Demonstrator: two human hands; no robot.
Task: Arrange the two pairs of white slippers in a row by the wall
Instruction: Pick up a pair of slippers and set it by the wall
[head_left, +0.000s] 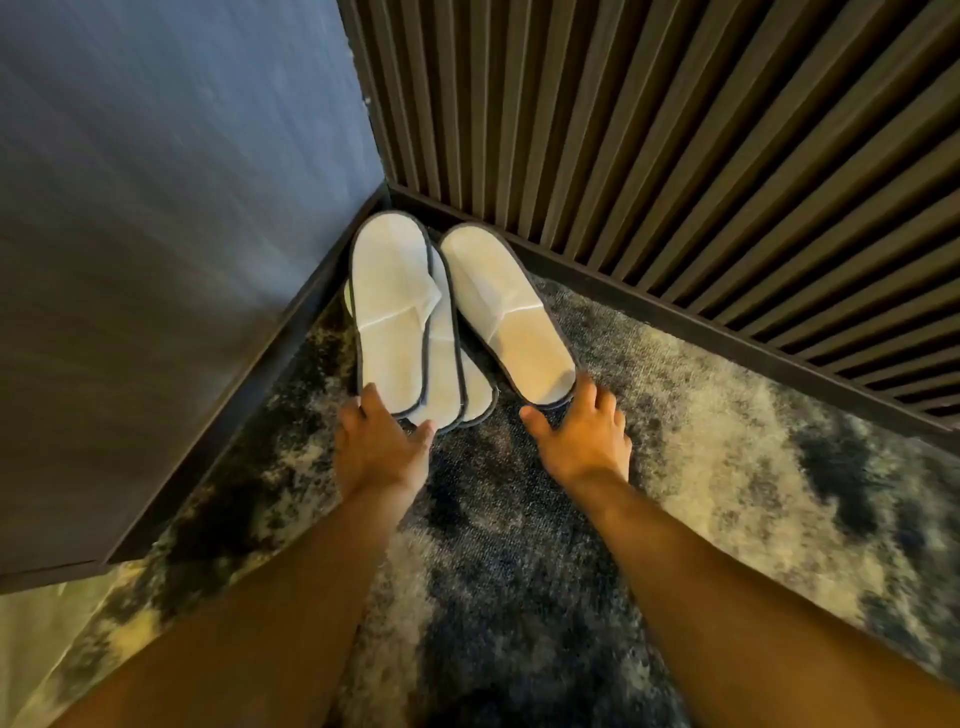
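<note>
White slippers with dark edging lie in the corner where two walls meet. On the left is a stack of slippers (390, 312), the top one overlapping others beneath it. My left hand (382, 441) grips the heel end of this stack, with the thumb under its edge. A single slipper (506, 312) lies to the right, toe pointing toward the slatted wall. My right hand (584, 434) touches its heel with spread fingers, and I cannot tell whether it grips.
A slatted dark wooden wall (675, 130) with a dark baseboard runs along the back right. A blue-grey panel (156, 182) closes the left side. The floor is mottled blue and cream carpet (727, 441).
</note>
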